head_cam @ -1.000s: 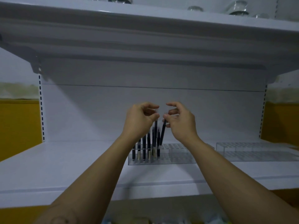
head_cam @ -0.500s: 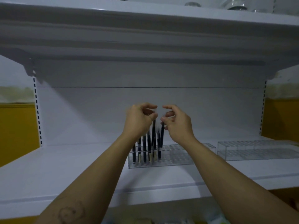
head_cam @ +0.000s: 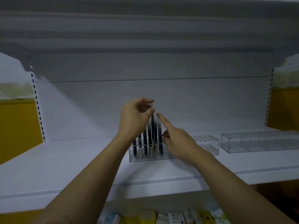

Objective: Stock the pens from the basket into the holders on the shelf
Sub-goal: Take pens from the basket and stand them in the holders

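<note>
A clear plastic pen holder (head_cam: 206, 143) stands on the white shelf (head_cam: 68, 160), with several dark pens (head_cam: 145, 143) upright in its left end. My left hand (head_cam: 135, 118) is raised above them and pinches the top of the tallest dark pen (head_cam: 152, 125), which stands in the holder. My right hand (head_cam: 177, 142) hovers just right of the pens and holds nothing. Its index finger points up toward the tall pen's top and the other fingers are loosely curled. The basket is out of view.
A second, longer clear holder (head_cam: 258, 143) sits on the shelf to the right, with no pens in it. The upper shelf (head_cam: 145, 29) hangs low overhead. Colourful packaged goods (head_cam: 163, 217) lie on a level below the shelf's front edge.
My right hand has let go near the pen tops and dropped down and right, index finger left extended. My left hand stays at the top of the tall pen.
</note>
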Tool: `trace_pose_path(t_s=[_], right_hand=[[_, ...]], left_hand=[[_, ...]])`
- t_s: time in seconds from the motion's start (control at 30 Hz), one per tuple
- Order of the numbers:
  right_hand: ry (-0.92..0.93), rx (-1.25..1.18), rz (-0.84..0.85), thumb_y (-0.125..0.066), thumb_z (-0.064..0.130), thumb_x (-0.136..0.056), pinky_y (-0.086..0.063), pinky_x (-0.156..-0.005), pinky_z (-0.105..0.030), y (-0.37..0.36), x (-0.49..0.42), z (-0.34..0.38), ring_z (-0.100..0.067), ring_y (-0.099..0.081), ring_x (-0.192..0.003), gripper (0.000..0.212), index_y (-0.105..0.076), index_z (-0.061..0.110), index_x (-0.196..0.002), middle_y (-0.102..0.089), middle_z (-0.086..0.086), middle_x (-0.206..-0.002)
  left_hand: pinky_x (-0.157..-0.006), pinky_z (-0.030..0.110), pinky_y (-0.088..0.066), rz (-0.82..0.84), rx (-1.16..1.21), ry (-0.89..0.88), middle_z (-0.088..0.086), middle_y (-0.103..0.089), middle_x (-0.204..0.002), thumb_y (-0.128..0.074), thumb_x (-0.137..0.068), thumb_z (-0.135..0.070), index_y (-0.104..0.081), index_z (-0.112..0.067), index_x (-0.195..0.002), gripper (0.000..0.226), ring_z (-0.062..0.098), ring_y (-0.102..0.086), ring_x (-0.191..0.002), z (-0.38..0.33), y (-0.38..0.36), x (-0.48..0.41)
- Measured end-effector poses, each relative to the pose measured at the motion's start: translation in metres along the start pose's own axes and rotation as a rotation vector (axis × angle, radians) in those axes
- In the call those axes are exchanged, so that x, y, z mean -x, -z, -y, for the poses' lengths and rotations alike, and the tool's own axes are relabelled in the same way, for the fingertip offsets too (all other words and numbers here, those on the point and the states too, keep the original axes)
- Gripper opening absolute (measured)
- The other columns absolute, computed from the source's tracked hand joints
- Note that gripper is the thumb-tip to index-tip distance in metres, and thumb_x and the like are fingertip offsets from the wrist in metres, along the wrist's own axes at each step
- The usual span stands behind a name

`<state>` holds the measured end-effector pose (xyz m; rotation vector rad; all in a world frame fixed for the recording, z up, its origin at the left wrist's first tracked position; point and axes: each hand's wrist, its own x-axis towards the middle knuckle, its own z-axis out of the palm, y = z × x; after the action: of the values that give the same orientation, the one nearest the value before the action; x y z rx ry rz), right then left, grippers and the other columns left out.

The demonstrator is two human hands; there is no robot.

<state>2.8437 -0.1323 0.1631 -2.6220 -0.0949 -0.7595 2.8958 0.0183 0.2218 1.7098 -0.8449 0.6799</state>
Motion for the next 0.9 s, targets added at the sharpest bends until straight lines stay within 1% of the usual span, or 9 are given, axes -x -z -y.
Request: trace_pose_path(t_s=[0.1,0.23,0.33,0.43,0.53,0.6,0.73,0.83,0.9], right_hand=[[0.016,0.029,0.041,-0.053,0.009,-0.092,-0.057,-0.067,-0.041,0.003,0.003,0.001,-0.02,-0.061,-0.065,0.099,0.019,0.059,-0.138,-0.064,-0.002,-0.074],[-0.011,0.054,0.041,-0.055,0.01,-0.091,-0.057,-0.068,-0.043,0.005,0.005,0.001,-0.021,-0.062,-0.066,0.101,0.023,0.054,-0.139,-0.065,-0.003,-0.074],[-0.02,0.065,0.046,-0.055,0.008,-0.089,-0.057,-0.067,-0.043,0.004,0.006,0.002,-0.022,-0.061,-0.065,0.103,0.022,0.052,-0.14,-0.065,-0.004,-0.074],[-0.041,0.066,0.06,-0.055,0.005,-0.087,-0.057,-0.068,-0.043,0.005,0.004,0.001,-0.024,-0.062,-0.069,0.105,0.021,0.051,-0.142,-0.066,-0.007,-0.079],[-0.064,0.054,0.083,-0.054,0.003,-0.085,-0.057,-0.074,-0.046,0.006,0.003,0.001,-0.027,-0.064,-0.077,0.106,0.021,0.052,-0.142,-0.067,-0.011,-0.089],[-0.072,0.049,0.093,-0.054,0.003,-0.085,-0.057,-0.073,-0.046,0.007,0.004,0.003,-0.027,-0.064,-0.076,0.107,0.021,0.052,-0.142,-0.067,-0.011,-0.088],[-0.067,0.054,0.102,-0.056,0.002,-0.084,-0.056,-0.064,-0.042,0.006,0.004,0.004,-0.025,-0.062,-0.066,0.108,0.021,0.05,-0.142,-0.066,-0.01,-0.078],[-0.06,0.047,0.116,-0.056,0.001,-0.084,-0.053,-0.059,-0.039,0.007,0.004,0.002,-0.023,-0.058,-0.061,0.108,0.02,0.049,-0.144,-0.064,-0.01,-0.073],[-0.055,0.034,0.12,-0.055,0.002,-0.085,-0.052,-0.058,-0.038,0.007,0.004,0.001,-0.024,-0.058,-0.06,0.107,0.021,0.049,-0.144,-0.064,-0.01,-0.072]], left_hand=[[-0.068,0.005,-0.049,-0.036,0.054,0.029,-0.017,-0.067,-0.09,-0.071,-0.085,-0.019,-0.068,-0.027,-0.106,0.022,-0.008,-0.063,-0.082,0.004,0.004,0.002],[-0.068,0.004,-0.049,-0.011,0.024,0.036,-0.016,-0.067,-0.09,-0.071,-0.085,-0.019,-0.067,-0.027,-0.105,0.022,-0.006,-0.064,-0.083,0.005,0.0,0.006],[-0.069,0.007,-0.05,0.048,-0.014,0.051,-0.013,-0.067,-0.088,-0.071,-0.085,-0.018,-0.067,-0.027,-0.102,0.019,-0.002,-0.065,-0.081,0.008,-0.004,0.007],[-0.074,0.014,-0.05,0.128,-0.16,-0.016,-0.015,-0.067,-0.089,-0.07,-0.086,-0.02,-0.067,-0.026,-0.098,0.014,-0.002,-0.063,-0.082,0.009,-0.01,0.005],[-0.085,0.023,-0.04,0.135,-0.388,-0.094,-0.009,-0.065,-0.107,-0.067,-0.087,-0.026,-0.065,-0.024,-0.107,0.02,0.009,-0.055,-0.104,0.009,-0.018,0.001],[-0.088,0.027,-0.036,0.148,-0.474,-0.076,-0.006,-0.062,-0.116,-0.066,-0.088,-0.027,-0.062,-0.024,-0.112,0.024,0.015,-0.05,-0.114,0.01,-0.02,-0.003],[-0.09,0.036,-0.043,0.241,-0.569,-0.031,-0.004,-0.063,-0.115,-0.07,-0.084,-0.034,-0.062,-0.024,-0.11,0.028,0.019,-0.054,-0.11,0.013,-0.019,-0.004],[-0.095,0.037,-0.041,0.216,-0.603,-0.093,-0.006,-0.064,-0.113,-0.067,-0.086,-0.034,-0.062,-0.025,-0.109,0.025,0.018,-0.055,-0.107,0.012,-0.018,0.002],[-0.098,0.037,-0.04,0.208,-0.617,-0.118,-0.006,-0.063,-0.117,-0.065,-0.088,-0.033,-0.062,-0.025,-0.113,0.026,0.018,-0.055,-0.109,0.012,-0.016,0.005]])
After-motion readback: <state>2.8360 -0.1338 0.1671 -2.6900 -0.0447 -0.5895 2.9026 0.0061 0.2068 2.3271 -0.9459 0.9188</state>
